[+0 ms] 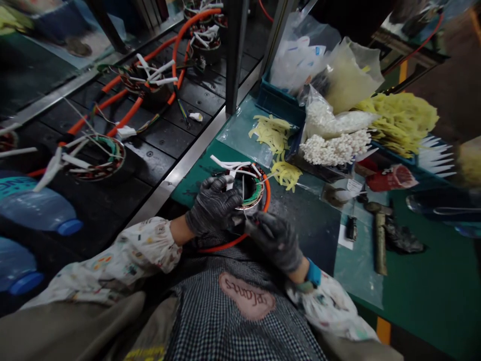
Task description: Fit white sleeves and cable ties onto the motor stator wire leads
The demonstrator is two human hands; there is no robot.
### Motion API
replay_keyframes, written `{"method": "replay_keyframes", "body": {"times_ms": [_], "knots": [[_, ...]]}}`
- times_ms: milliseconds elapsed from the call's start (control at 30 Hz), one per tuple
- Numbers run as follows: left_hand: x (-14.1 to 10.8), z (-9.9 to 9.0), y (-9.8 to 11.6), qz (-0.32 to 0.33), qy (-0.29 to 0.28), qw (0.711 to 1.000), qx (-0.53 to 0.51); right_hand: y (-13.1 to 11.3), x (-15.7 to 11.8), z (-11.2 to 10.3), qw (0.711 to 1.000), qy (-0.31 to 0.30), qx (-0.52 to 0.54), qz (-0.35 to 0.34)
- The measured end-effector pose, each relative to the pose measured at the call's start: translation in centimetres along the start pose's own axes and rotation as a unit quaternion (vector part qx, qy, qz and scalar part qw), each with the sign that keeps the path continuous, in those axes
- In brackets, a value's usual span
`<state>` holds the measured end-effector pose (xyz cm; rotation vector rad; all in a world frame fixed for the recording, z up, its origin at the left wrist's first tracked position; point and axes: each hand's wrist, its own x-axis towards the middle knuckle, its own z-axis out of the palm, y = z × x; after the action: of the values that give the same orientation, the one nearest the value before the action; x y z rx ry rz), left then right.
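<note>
Head view, the only 1 I'm watching: the wound ring (256, 196) sits at the near edge of the green table (432, 281), right in front of the checked apron (246, 333). White sleeves (229, 163) stick out of its far side, and an orange cable (267, 193) loops around its right side. I see 2 gray-gloved hands on the job. Left hand (216, 205) is at the ring's left rim, fingers bent, next to the white sleeves; I can't tell if it grips the rim or only rests there. Right hand (276, 238) is at the near rim, fingers curled in close to a thin white cord (245, 214) (too dark to tell if it's pinched).

Beyond the ring I get 2 piles of yellow strips (273, 133) near a blue bin (281, 103), then white-tipped bundles (334, 148) beside them. Further right: a red container (391, 178) on its side, a hammer (381, 240) and crumpled black plastic (404, 238). On my left, more wound rings (93, 158) on the dark slatted conveyor (165, 158), plus 2 bottles (41, 200) with blue caps.
</note>
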<state>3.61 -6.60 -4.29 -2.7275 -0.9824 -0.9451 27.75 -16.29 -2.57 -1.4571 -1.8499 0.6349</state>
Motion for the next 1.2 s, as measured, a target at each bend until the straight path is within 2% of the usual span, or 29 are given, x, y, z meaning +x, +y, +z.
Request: {"method": "replay_keyframes", "body": {"times_ms": [133, 233, 300, 400, 500, 600, 667, 800, 900, 1067, 1133, 1200], "knots": [[-0.5, 0.4, -0.6, -0.055, -0.058, 0.994, -0.076, 1.2, 3.9, 1.4, 0.991, 0.061, -0.118, -0.004], [-0.8, 0.5, -1.0, -0.065, -0.066, 0.989, -0.118, 1.1, 5.9, 1.6, 0.983, 0.057, -0.172, 0.009], [-0.8, 0.5, -1.1, -0.054, -0.047, 0.990, -0.118, 0.8, 6.9, 1.8, 0.988, 0.025, -0.155, 0.012], [-0.7, 0.6, -1.2, -0.018, 0.014, 0.994, -0.106, 0.5, 7.9, 2.1, 0.999, 0.008, -0.035, 0.030], [-0.6, 0.8, -1.1, -0.005, 0.036, 0.995, -0.090, 0.3, 8.3, 1.7, 0.987, 0.032, 0.146, 0.064], [-0.6, 1.1, -1.1, -0.016, 0.017, 0.997, -0.072, 0.2, 8.4, 0.6, 0.966, -0.037, 0.249, 0.061], [-0.7, 1.1, -1.1, -0.022, 0.012, 0.998, -0.064, 0.2, 8.4, 0.0, 0.963, -0.073, 0.255, 0.047], [-0.8, 0.8, -1.2, -0.056, -0.047, 0.994, -0.083, 0.6, 8.3, -0.1, 0.967, -0.046, 0.249, 0.035], [-0.8, 0.7, -1.1, -0.075, -0.084, 0.989, -0.099, 1.0, 8.3, 0.2, 0.970, -0.054, 0.236, 0.031], [-0.9, 1.5, -1.2, -0.078, -0.050, 0.991, -0.095, 1.4, 8.1, 0.3, 0.973, -0.077, 0.215, 0.014], [-0.9, 1.6, -1.2, -0.065, -0.028, 0.993, -0.093, 1.6, 7.8, 0.3, 0.976, -0.092, 0.195, -0.026], [-0.9, 1.4, -1.2, -0.050, -0.015, 0.994, -0.094, 1.9, 7.0, 0.4, 0.978, -0.102, 0.157, -0.095]]}}
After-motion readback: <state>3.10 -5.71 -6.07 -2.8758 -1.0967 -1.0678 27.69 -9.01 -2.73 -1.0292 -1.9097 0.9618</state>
